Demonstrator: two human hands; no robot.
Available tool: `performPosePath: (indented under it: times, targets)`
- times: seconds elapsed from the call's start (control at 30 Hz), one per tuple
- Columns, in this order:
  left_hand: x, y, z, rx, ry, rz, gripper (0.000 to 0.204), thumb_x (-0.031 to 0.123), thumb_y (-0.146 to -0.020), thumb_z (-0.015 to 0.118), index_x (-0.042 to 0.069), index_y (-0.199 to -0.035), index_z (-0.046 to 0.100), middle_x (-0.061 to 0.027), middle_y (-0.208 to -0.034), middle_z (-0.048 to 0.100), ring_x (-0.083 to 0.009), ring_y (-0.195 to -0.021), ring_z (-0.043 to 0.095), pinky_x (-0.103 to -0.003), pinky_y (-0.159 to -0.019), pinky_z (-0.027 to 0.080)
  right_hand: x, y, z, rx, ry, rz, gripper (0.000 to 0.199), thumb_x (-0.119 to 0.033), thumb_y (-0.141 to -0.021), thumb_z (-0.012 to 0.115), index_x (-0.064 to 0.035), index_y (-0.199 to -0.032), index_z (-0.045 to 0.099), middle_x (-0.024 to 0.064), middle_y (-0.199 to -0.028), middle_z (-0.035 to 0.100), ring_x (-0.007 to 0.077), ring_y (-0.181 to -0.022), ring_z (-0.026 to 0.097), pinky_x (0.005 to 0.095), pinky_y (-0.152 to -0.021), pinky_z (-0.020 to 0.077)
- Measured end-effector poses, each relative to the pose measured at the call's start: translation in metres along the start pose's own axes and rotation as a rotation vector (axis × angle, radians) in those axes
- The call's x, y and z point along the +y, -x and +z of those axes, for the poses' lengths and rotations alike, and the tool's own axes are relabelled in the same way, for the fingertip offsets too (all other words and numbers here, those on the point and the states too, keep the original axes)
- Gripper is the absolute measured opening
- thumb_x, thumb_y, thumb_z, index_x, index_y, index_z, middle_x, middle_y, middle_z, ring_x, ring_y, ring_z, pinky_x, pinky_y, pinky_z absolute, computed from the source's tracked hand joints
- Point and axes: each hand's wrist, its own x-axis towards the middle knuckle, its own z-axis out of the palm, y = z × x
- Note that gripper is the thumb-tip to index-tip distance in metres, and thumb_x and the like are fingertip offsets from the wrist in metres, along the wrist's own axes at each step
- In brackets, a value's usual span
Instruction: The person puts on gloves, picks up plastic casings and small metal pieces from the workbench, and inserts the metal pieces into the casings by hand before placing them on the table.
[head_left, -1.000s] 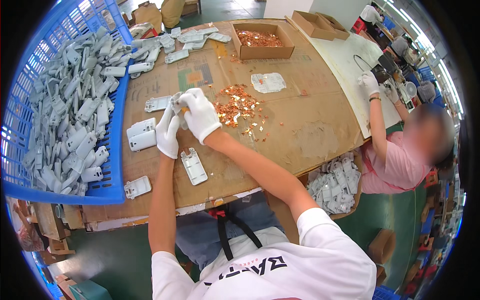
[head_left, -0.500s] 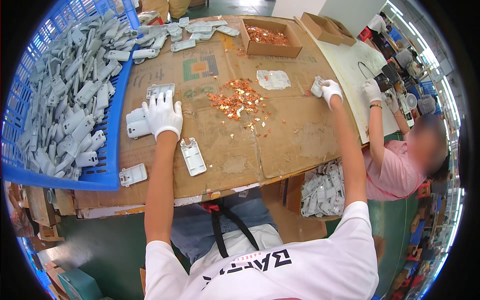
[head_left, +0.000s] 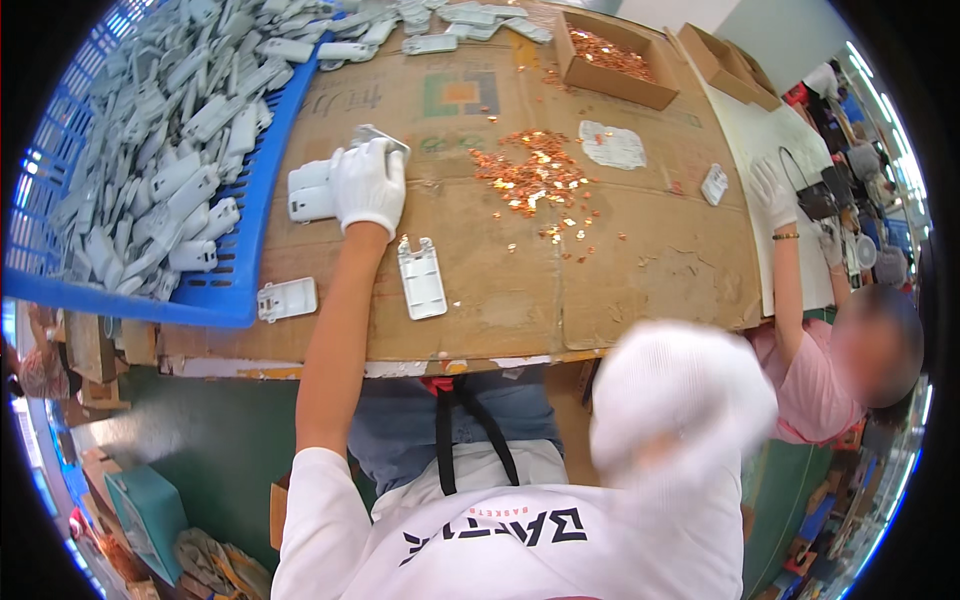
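Observation:
My left hand [head_left: 368, 190], in a white glove, grips a pale grey plastic casing [head_left: 384, 138] by its near edge. The casing tilts up off the cardboard. Beside that hand, to its left, lie similar casings [head_left: 310, 190]. A casing with its ribbed inside facing up [head_left: 421, 278] rests nearer to me, and another [head_left: 287, 299] lies by the crate. My right hand [head_left: 680, 400], also gloved, is raised close to the camera in front of my shirt, smeared by motion, so its fingers cannot be made out. A single casing [head_left: 714, 185] lies at the table's right edge.
A blue crate [head_left: 240, 285] heaped with casings stands at the left. Small copper-coloured pieces [head_left: 530, 170] lie mid-table, beside a flattened whitish sheet [head_left: 612, 146]. A cardboard box [head_left: 620, 85] holds more copper pieces. A co-worker's gloved hand [head_left: 772, 195] is at the right.
My right hand has let go of the casing at the right edge and come back toward me. My left hand has closed on the far casing and tilted it up. The view has shifted.

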Motion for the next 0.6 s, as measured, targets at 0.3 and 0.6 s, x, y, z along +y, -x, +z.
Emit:
performPosePath:
  times: [0.3, 0.6]
  targets:
    - [0.001, 0.006, 0.001, 0.027, 0.155, -0.002, 0.009, 0.021, -0.084, 0.064, 0.013, -0.084, 0.060, -0.0105, -0.075, 0.065, -0.0297, -0.075, 0.062, -0.045, -0.074, 0.047, -0.021, -0.013, 0.034, 0.228, 0.357, -0.610, 0.027, -0.006, -0.072, 0.073, -0.0060, -0.099, 0.074, 0.0141, -0.096, 0.062, 0.0284, -0.079, 0.058, 0.0386, -0.064, 0.0483]
    - [0.002, 0.005, -0.007, -0.013, 0.019, -0.043, 0.049, 0.030, -0.077, 0.070, 0.012, -0.119, 0.056, -0.0091, -0.102, 0.062, -0.0299, -0.105, 0.055, -0.043, -0.090, 0.044, -0.018, -0.023, 0.036, 0.077, 0.461, -0.648, 0.024, -0.004, -0.072, 0.072, -0.0060, -0.096, 0.074, 0.0123, -0.095, 0.062, 0.0277, -0.078, 0.057, 0.0389, -0.065, 0.0479]
